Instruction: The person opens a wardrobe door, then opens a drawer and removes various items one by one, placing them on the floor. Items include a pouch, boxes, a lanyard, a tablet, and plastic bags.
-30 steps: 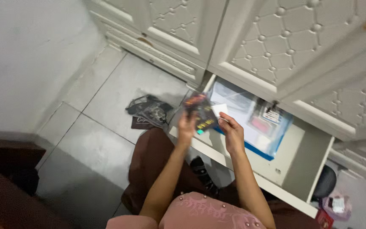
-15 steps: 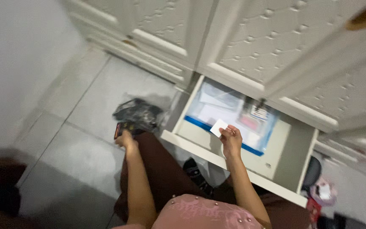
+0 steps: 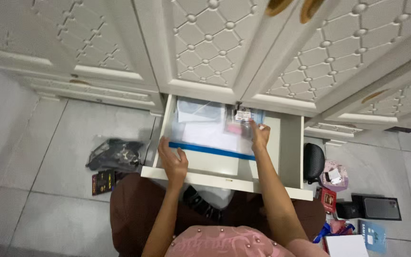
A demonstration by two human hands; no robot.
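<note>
A clear plastic folder (image 3: 205, 138) with a blue strip along its near edge lies flat in the open white drawer (image 3: 224, 178), filling most of the drawer's left and middle. The left hand (image 3: 173, 162) rests on the folder's near left corner, fingers spread and laid flat over the blue strip, clamped on nothing. The right hand (image 3: 259, 135) reaches farther in, to the far right part of the folder, with its fingertips on a small clear pouch (image 3: 240, 123) holding pinkish and white cards; whether the fingers pinch the pouch or merely press on it cannot be told. The two hands are well apart, one at each side of the folder.

Inside the folder lie white sheets of paper (image 3: 200, 114), stacked toward the far left. The right strip of the drawer is bare white bottom.

Both forearms stretch forward from the near edge of the view, the left one bent slightly inward, the right one straighter and longer in reach.

On the tiled floor (image 3: 63, 143) left of the drawer lie a crumpled dark plastic bag (image 3: 116, 153) and, just near it, a small dark packet (image 3: 102, 182). Right of the drawer stand a black rounded thing (image 3: 314, 162), a pink pouch (image 3: 335, 175) and several small boxes (image 3: 374, 208).
</note>
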